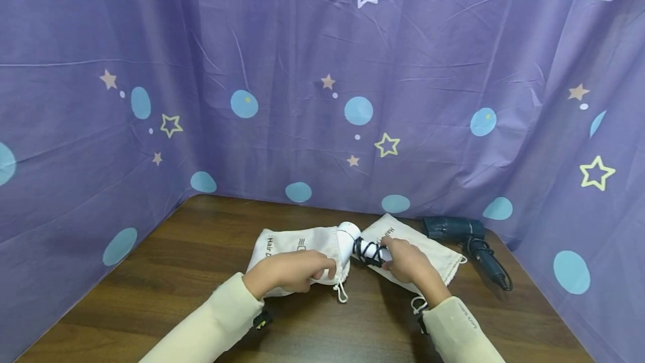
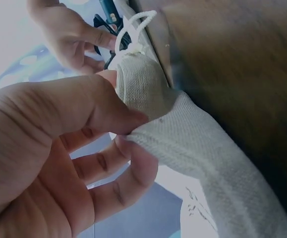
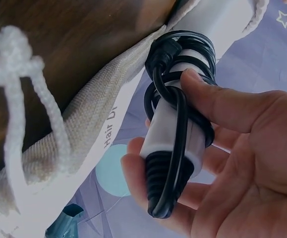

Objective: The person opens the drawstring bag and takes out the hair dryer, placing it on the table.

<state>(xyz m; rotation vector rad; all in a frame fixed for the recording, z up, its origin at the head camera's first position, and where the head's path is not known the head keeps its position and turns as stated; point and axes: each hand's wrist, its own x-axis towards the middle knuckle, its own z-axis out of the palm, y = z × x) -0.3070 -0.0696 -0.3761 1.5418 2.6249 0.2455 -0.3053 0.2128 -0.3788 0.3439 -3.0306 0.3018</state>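
A white hair dryer (image 1: 349, 235) lies partly inside a cream cloth drawstring bag (image 1: 282, 242), its handle outside. Black cord (image 3: 188, 99) is wound round that handle. My right hand (image 1: 407, 262) grips the handle (image 3: 165, 131), with the thumb on the cord and the fingers behind. My left hand (image 1: 294, 270) pinches the near edge of the bag's mouth (image 2: 148, 139) between thumb and fingers. The bag hides the rest of the dryer. A white drawstring loop (image 1: 341, 293) hangs from the bag near my left fingers.
Under my right hand lies a second cream bag (image 1: 428, 245) printed with lettering. A dark hair dryer (image 1: 453, 228) with its cord round the handle sits beyond it at the right. The wooden table (image 1: 201, 251) meets a purple patterned curtain (image 1: 302, 128) behind.
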